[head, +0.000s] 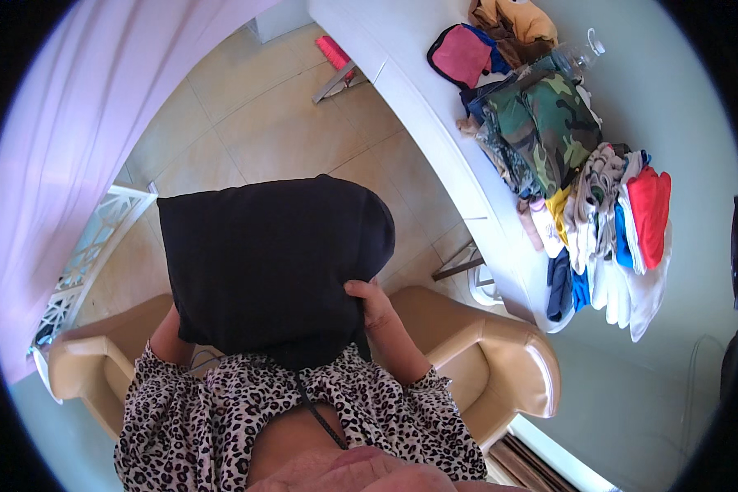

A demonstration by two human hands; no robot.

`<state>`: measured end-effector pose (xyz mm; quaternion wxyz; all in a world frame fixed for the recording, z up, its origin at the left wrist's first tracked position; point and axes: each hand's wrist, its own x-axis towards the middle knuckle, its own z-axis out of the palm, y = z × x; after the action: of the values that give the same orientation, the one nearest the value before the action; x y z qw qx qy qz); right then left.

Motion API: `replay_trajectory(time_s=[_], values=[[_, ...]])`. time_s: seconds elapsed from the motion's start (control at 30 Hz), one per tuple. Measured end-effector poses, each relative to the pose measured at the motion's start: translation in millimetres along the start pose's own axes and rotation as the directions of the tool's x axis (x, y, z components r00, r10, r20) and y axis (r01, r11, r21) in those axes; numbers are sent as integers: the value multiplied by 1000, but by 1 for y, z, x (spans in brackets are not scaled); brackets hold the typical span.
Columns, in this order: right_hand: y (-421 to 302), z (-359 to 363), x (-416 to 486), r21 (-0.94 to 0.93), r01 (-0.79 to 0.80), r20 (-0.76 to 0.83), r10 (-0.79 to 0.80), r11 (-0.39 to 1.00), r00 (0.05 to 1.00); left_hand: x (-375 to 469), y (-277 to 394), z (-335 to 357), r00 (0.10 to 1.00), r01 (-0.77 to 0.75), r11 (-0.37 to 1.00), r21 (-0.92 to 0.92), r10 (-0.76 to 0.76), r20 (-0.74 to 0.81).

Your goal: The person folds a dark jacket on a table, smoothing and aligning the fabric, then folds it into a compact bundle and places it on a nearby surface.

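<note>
A folded black cloth garment [264, 258] is held up in front of my chest, with a rounded fold at its right end. My right hand [372, 299] grips its lower right edge, thumb on the near face and the other fingers mostly behind. On the other side, my left forearm [169, 335] runs up behind the garment, which hides my left hand. A braided black cord [323, 421] runs from below the garment up to my neck.
Beige armchair [516, 363] around me. At right, a white table [430, 117] bears folded clothes: a camouflage garment [538, 126], a red one [649, 215], white gloves [609, 292], and a clear plastic bottle [575, 58]. Pink curtain [74, 154] at left; red-bristled brush [335, 55] beyond.
</note>
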<state>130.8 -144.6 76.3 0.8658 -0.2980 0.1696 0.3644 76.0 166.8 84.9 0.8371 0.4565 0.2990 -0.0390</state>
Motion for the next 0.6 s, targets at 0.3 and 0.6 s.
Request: replay_trajectory(time_s=[0.3, 0.6], values=[[-91, -23, 29, -3, -129, -83, 128, 992, 988, 30, -13, 58, 988, 73, 939, -335, -114, -105], [-156, -12, 57, -18, -145, -132, 142, 989, 981, 49, -5, 54, 939, 224, 969, -101, -187, 290]])
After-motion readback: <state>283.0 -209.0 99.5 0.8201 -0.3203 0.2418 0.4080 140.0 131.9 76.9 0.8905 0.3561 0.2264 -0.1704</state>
